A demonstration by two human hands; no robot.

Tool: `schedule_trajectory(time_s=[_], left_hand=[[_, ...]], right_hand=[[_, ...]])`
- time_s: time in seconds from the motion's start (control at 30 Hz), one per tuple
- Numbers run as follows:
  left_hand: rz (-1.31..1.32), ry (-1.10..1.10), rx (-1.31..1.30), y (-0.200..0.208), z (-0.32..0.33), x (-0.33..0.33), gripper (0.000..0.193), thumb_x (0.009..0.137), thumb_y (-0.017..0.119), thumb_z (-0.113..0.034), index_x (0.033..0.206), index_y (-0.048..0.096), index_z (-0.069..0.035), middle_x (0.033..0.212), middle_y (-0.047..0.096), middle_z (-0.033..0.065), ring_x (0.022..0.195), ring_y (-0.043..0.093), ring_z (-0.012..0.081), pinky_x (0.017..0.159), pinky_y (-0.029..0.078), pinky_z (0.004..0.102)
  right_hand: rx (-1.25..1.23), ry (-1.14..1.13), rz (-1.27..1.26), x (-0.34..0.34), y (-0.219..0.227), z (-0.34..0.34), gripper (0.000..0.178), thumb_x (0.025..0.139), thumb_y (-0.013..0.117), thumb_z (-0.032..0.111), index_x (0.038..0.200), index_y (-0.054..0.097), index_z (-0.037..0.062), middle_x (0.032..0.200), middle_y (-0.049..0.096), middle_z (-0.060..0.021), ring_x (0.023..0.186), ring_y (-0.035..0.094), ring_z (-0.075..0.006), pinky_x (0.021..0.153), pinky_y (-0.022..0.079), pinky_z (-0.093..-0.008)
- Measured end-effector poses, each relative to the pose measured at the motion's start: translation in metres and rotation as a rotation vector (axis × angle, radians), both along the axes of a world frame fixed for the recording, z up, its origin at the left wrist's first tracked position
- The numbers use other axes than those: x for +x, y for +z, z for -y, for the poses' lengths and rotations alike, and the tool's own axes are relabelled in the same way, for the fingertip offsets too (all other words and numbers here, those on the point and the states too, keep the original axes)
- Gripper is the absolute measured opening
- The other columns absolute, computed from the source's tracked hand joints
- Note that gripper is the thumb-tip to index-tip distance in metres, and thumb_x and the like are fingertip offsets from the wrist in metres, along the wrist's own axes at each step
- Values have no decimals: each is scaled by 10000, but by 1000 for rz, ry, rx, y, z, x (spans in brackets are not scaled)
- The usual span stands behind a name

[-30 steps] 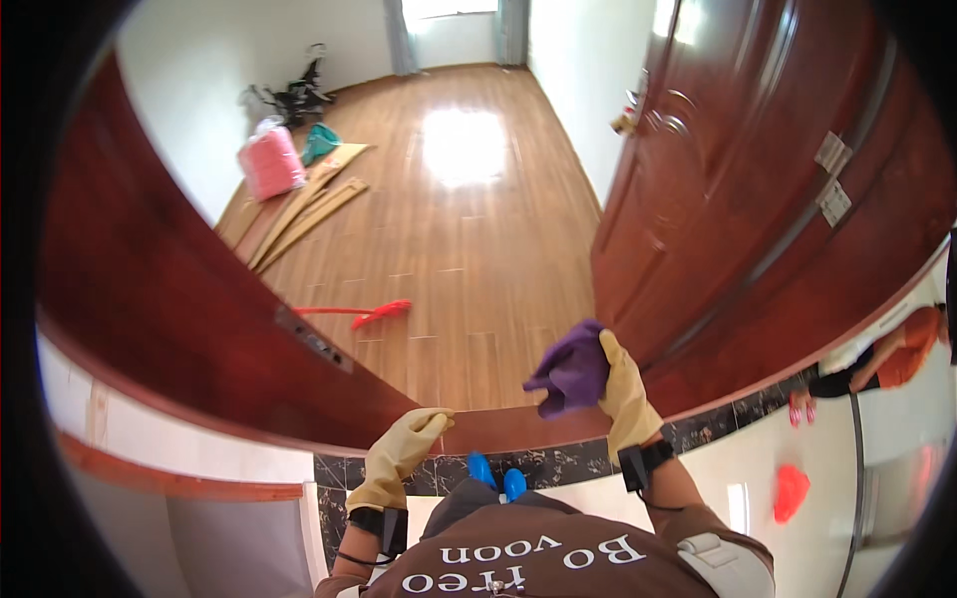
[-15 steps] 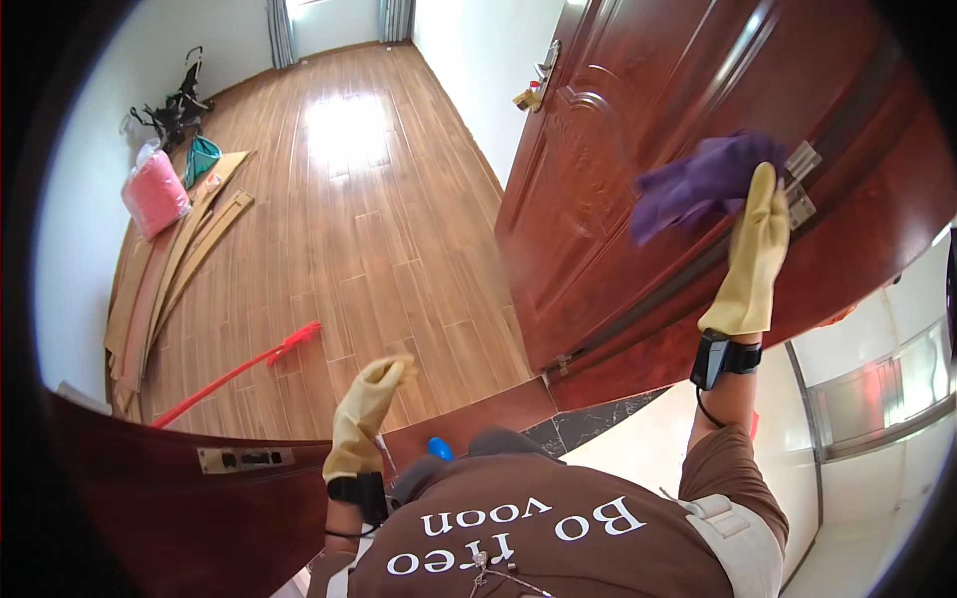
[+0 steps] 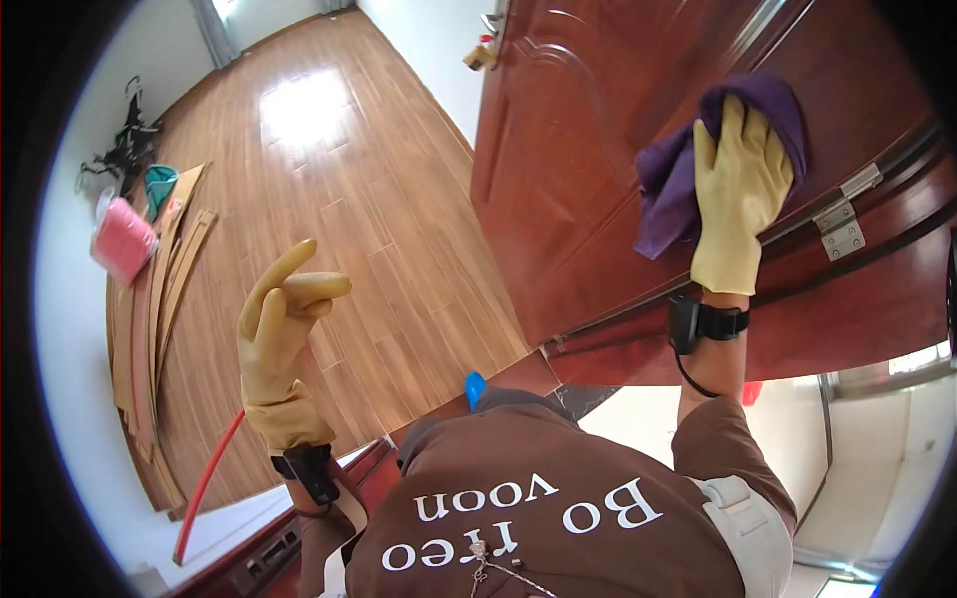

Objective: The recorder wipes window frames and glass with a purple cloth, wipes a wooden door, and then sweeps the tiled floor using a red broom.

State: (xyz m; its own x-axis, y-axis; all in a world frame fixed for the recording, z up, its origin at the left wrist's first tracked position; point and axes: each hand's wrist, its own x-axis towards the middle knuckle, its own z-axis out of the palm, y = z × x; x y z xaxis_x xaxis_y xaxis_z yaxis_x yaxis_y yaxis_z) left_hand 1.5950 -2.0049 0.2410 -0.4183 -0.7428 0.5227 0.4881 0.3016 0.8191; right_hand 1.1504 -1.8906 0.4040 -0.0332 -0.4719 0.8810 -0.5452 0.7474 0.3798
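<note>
My right hand (image 3: 743, 189), in a cream rubber glove, presses a purple cloth (image 3: 670, 204) against the dark red panelled door (image 3: 578, 189). Its fingers lie over the cloth, which bunches around them and hangs down on the left. The place is close to the door's hinge (image 3: 842, 231). In a matching glove, my left hand (image 3: 279, 329) hangs in the air above the wooden floor (image 3: 369, 249). Its fingers are apart and partly bent, with nothing between them.
A padlock (image 3: 480, 55) hangs by the door handle. Along the left wall are wooden planks (image 3: 140, 339), a pink bundle (image 3: 124, 241), a teal item (image 3: 160, 187) and a dark folded stroller (image 3: 128, 145). A red pole (image 3: 207, 483) slants behind my left hand.
My right hand and the cloth have moved up the door, away from the hinge. My left hand has risen to the left, its fingers more spread. The view has shifted right.
</note>
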Motion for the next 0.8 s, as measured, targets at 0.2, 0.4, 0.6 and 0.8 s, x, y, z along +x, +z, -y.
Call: schedule_trajectory(time_s=[0.2,0.4,0.6,0.8], left_hand=[[96,-6,160,8,20,-64,584,1116,463,-391,1471,517,70,1164,744,210,1133,695,258,928,530,311],[397,90,291,-12,45,-124,453,1080,584,-340,1317,677,35,1184,748,126,1145,669,191,982,505,290],[738,112,289,-3,70,-115,391,1060,629,-360,1211,744,-17,1126,752,41,1072,655,163,1009,487,300],[441,-17,484,3,84,-133,417,1058,630,-362,1194,738,18,1126,760,71,1094,668,159,1022,493,295]], right_hand=[[179,192,86,-25,-30,52,506,981,610,423,1404,600,146,1309,678,-71,1200,621,-265,995,476,-452],[657,176,374,-80,-173,-2,466,971,544,239,1397,578,54,1339,672,-113,1273,608,-272,1092,444,-420],[525,44,206,-83,-81,-64,416,972,533,253,1332,633,70,1214,704,-78,1152,648,-256,1022,473,-402],[285,38,46,-116,39,-32,428,981,584,283,1367,623,104,1302,666,-84,1223,605,-265,1055,442,-455]])
